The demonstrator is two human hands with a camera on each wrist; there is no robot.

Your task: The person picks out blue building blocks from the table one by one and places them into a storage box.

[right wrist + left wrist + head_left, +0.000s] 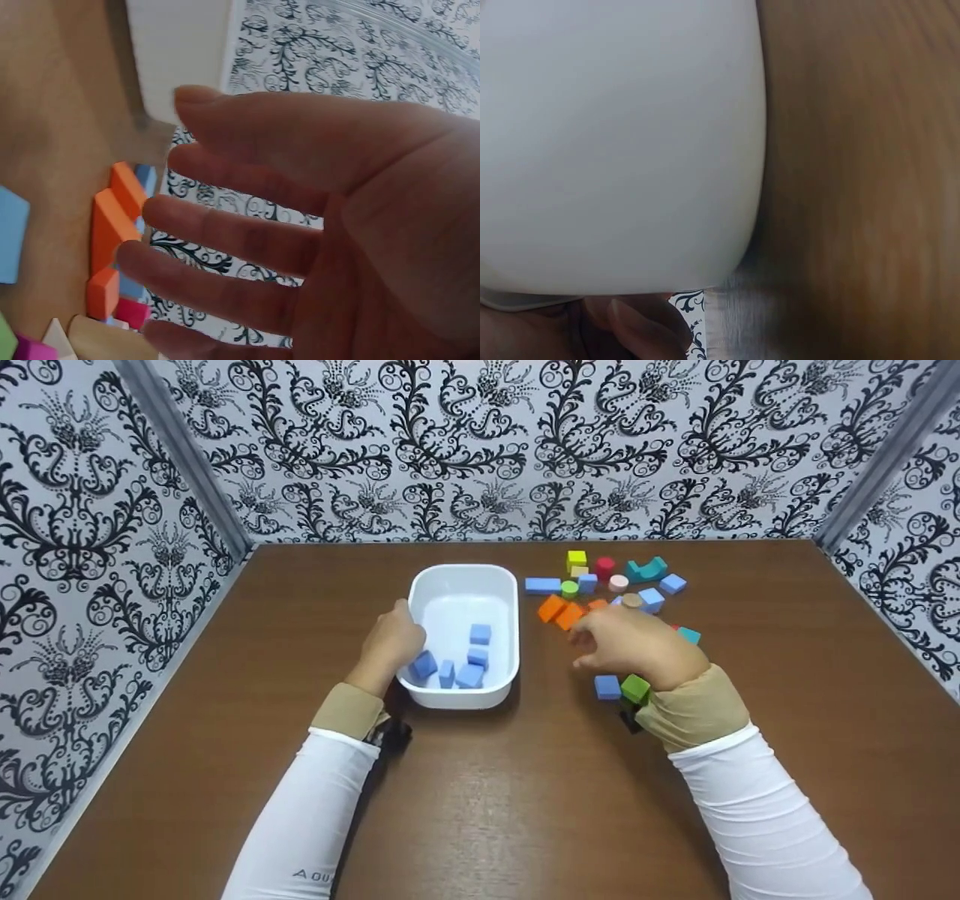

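A white plastic tub (461,700) stands left of the middle of the table, with several blue blocks (470,676) near its front end. My left hand (394,641) grips the tub's left rim; in the left wrist view its fingers (649,326) curl at the rim beneath the wall. Over the toy blocks to the right hovers my right hand (637,645), its fingers loosely bent and holding nothing. Orange blocks (570,616) lie just beyond its fingertips. Nearer the wrist are a blue block (607,688) and a green block (636,688).
Behind the right hand lie a yellow cube (576,559), a red cylinder (604,568), a teal curved block (646,570) and a long blue block (542,586). More blocks are partly hidden under that hand. Patterned walls (480,450) border the brown table (480,810).
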